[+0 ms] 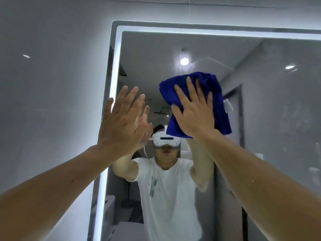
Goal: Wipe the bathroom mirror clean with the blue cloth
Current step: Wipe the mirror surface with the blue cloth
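Note:
The bathroom mirror [271, 110] fills the right of the view, with a lit white strip along its left and top edges. A folded blue cloth [215, 94] lies flat against the glass at upper centre. My right hand [194, 112] presses on the cloth with straight, spread fingers. Faint streaks show on the glass above the cloth. My left hand [121, 119] rests flat on the mirror near its left edge, fingers straight and together, holding nothing. Both forearms reach up from the bottom corners.
A glossy grey wall [52, 101] lies left of the mirror. The lit frame strip [114, 80] runs down the mirror's left side. The glass reflects a person in a white shirt, a ceiling light and a dark doorway.

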`<state>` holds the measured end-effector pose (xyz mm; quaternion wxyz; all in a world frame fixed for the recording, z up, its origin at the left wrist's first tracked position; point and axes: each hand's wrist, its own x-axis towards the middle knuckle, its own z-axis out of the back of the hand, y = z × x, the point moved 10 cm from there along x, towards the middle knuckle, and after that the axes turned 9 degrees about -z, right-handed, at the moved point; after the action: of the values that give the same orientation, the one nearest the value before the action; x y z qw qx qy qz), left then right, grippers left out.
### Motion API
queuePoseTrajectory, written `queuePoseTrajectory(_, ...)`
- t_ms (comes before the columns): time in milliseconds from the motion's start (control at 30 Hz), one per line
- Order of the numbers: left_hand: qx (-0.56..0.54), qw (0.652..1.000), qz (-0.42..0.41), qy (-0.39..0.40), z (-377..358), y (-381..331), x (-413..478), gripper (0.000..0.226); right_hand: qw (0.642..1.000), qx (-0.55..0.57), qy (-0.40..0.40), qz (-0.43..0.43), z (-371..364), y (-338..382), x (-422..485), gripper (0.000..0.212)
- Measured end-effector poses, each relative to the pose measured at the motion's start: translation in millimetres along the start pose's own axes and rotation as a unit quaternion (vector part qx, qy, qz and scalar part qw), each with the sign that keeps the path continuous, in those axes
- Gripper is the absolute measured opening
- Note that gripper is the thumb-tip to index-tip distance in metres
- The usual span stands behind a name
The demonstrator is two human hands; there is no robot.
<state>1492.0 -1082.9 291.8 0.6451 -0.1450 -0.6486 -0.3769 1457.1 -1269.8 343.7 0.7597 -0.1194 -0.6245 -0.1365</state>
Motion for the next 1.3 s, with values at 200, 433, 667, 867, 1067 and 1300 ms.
queuePoseTrajectory(200,0.028,0.999,0.028,0.013,-4,29,-19,0.067,0.994,-0.012,-0.008,0.111,-10,77,-24,0.056)
queuePoseTrajectory(433,0.015,1.000,-0.002,-0.003,-14,6,-39,0.058,0.970,-0.004,0.087,0.226,-41,86,-165,0.057)
queuePoseTrajectory(667,0.004,0.999,-0.033,0.023,-22,-37,-61,0.057,0.928,-0.063,0.121,0.345,-53,34,-284,0.054)
queuePoseTrajectory(867,0.012,0.998,-0.032,0.044,-27,-60,-62,0.060,0.918,-0.080,0.061,0.385,-29,-24,-239,0.061)
queuePoseTrajectory(1067,0.015,0.997,-0.022,0.072,-38,-103,-57,0.064,0.990,0.011,-0.008,0.138,-1,-88,-174,0.054)
queuePoseTrajectory(1300,-0.039,0.997,-0.036,0.054,-43,-162,-42,0.061,0.988,0.050,0.024,0.141,-19,-58,-247,0.054)
